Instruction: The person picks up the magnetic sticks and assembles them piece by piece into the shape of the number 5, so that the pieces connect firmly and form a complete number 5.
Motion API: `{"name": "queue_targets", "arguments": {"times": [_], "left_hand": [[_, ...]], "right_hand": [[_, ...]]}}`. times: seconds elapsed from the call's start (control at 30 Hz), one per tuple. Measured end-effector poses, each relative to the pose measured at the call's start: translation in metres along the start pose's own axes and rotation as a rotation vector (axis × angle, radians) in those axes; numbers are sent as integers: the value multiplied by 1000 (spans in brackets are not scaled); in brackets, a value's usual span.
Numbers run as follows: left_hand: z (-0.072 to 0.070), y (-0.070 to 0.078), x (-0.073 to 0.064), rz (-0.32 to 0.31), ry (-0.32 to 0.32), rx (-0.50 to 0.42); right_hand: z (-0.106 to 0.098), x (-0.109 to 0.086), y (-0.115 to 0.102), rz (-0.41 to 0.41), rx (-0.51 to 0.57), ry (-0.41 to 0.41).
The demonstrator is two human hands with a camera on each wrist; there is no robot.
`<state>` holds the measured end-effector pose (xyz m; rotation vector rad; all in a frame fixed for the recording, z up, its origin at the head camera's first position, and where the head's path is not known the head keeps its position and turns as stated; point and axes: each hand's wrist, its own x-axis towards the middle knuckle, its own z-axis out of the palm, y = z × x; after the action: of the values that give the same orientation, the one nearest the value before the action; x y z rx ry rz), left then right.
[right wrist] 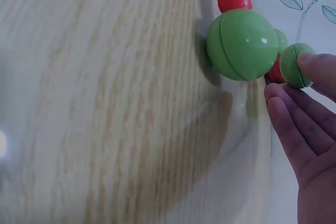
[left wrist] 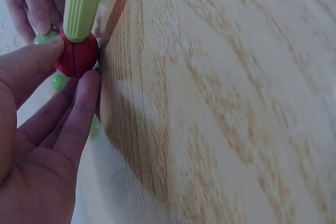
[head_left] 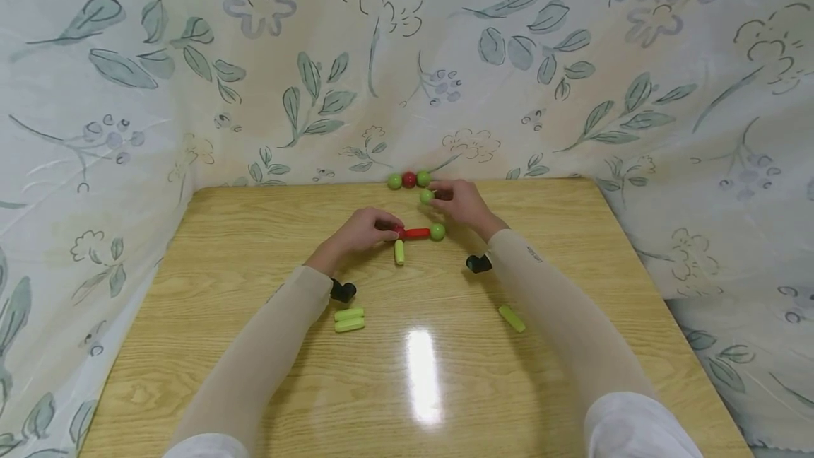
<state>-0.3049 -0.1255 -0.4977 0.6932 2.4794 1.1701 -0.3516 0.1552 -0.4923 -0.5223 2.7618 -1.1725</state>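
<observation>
Between thumb and fingers, my left hand (head_left: 367, 232) pinches a red ball (left wrist: 79, 59) above the table's far half. A red rod (head_left: 417, 233) runs from that ball to a green ball (right wrist: 242, 44) on its right. From the same red ball a yellow-green rod (left wrist: 83, 9) points toward the near edge. Farther back, my right hand (head_left: 464, 202) pinches another green ball (right wrist: 295, 66) by thumb and fingertips. Just behind it, a red ball (head_left: 409, 179) sits between two more green balls (head_left: 394, 181) in a row.
Two yellow-green rods (head_left: 349, 321) lie side by side near the left forearm. A single yellow-green rod (head_left: 511, 318) lies beside the right forearm. Floral cloth (head_left: 407, 112) hangs behind the wooden table (head_left: 254, 373), at its back edge. Black wrist cameras (head_left: 343, 292) protrude below both sleeves.
</observation>
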Motion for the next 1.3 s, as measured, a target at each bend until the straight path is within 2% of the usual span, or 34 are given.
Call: {"name": "queue_targets", "arguments": {"times": [0.5, 0.77, 0.93, 1.3], "left_hand": [[0, 2, -1, -12, -4, 18], [2, 0, 0, -21, -2, 14], [2, 1, 0, -21, -4, 12], [2, 1, 0, -26, -4, 20]], "right_hand": [[-3, -11, 2, -33, 27, 41], [-7, -20, 0, 9, 35, 48], [-8, -25, -1, 8, 41, 43], [-9, -44, -10, -65, 77, 51]]}}
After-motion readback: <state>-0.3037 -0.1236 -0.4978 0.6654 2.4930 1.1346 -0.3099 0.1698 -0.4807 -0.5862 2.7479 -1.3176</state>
